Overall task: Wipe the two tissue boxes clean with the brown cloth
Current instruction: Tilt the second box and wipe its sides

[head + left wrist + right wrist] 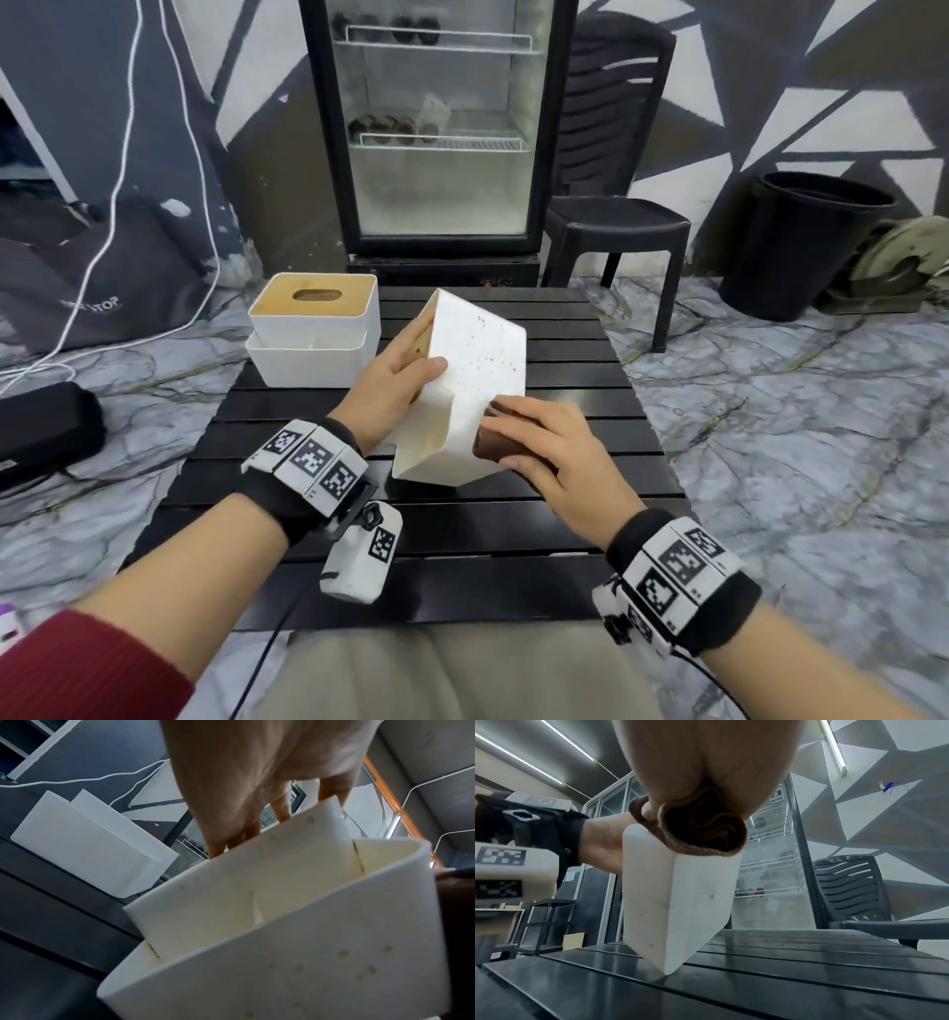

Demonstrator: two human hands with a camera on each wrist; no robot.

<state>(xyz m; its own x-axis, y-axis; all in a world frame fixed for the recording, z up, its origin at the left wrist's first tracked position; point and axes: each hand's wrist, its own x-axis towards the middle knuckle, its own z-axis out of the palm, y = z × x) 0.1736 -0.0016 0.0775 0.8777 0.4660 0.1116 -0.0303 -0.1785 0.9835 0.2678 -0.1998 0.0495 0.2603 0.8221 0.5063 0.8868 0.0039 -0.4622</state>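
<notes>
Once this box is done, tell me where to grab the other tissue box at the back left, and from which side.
Take the second tissue box by its two short white side walls, coming from above and in front. It stands upright and flat on the black table, and its wooden lid offers only a smooth top with a slot, so it probably gives a poorer grip.

Even, bright indoor light from ceiling tubes (835, 746) above the black table (590, 329) — soft sheen on its slats; wrist views bend at edges, near hands blurred.
</notes>
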